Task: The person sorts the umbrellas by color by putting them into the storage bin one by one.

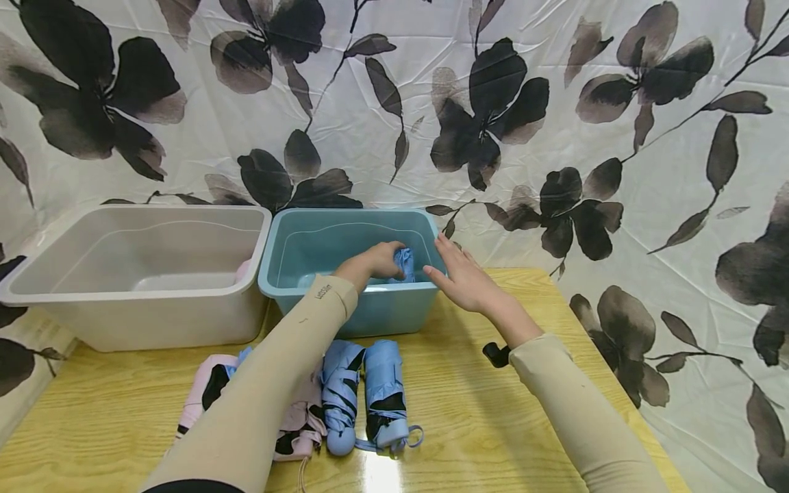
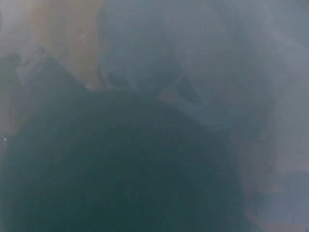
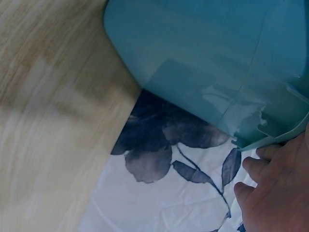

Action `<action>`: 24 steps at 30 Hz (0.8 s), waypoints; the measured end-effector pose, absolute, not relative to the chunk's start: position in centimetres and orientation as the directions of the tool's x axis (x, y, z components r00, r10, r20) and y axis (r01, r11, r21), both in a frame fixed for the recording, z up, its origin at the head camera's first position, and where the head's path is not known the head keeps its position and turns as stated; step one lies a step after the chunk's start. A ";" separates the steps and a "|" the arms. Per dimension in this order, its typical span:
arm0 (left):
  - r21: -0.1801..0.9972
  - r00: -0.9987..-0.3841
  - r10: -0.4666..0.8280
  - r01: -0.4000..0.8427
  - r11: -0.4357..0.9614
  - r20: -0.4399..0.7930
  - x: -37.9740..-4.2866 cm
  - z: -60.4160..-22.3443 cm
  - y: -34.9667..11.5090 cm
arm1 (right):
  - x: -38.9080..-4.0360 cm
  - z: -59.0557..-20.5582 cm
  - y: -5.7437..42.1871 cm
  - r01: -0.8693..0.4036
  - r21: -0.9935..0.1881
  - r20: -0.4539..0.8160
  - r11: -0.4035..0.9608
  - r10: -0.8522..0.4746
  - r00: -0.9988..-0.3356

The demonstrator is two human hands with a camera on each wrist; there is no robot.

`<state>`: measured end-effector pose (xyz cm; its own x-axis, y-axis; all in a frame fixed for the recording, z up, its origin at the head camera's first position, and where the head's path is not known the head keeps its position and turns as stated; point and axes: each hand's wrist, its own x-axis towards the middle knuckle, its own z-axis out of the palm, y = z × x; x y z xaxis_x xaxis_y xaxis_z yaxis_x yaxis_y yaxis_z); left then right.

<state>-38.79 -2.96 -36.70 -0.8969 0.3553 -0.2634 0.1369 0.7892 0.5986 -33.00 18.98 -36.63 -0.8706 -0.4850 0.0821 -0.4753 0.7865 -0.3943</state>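
Note:
Inside the teal plastic bin [image 1: 394, 311], my left hand [image 1: 377, 260] grips a blue folded umbrella [image 1: 405, 263], seen partly behind the fingers and the front rim. My right hand [image 1: 465, 277] lies with fingers extended at the bin's right rim; the right wrist view shows its fingertips [image 3: 251, 166] by the bin's corner. In front of the bin, two blue folded umbrellas [image 1: 342, 390] lie side by side on the table. Pink folded umbrellas [image 1: 301, 424] lie to their left, partly covered by my left forearm. The left wrist view is dark and blurred.
A larger light-grey bin [image 1: 166, 322] stands left of the teal one, with something pink [image 1: 242, 271] at its inner right side. A floral cloth [image 1: 382, 157] hangs behind both. The wooden table [image 1: 474, 411] ends along a slanting right edge.

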 end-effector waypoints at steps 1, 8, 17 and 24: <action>0.596 -0.888 0.356 0.122 0.794 -0.292 -38.9 -36.7 -2.9 | -33.0 -36.6 19.0 -0.476 -0.395 0.084 0.785 -0.486 -0.870; 0.575 -0.840 0.387 0.113 0.810 -0.381 -38.4 -36.4 -2.9 | -33.0 -36.6 19.0 -0.476 -0.394 0.087 0.786 -0.484 -0.871; 0.629 -0.830 0.448 0.160 0.761 -0.332 -38.0 -35.9 -3.2 | -32.8 -36.4 18.9 -0.470 -0.400 0.077 0.787 -0.482 -0.873; 0.716 -0.855 0.480 0.209 0.666 -0.196 -37.5 -35.5 -3.5 | -32.9 -36.6 18.9 -0.478 -0.397 0.081 0.783 -0.489 -0.868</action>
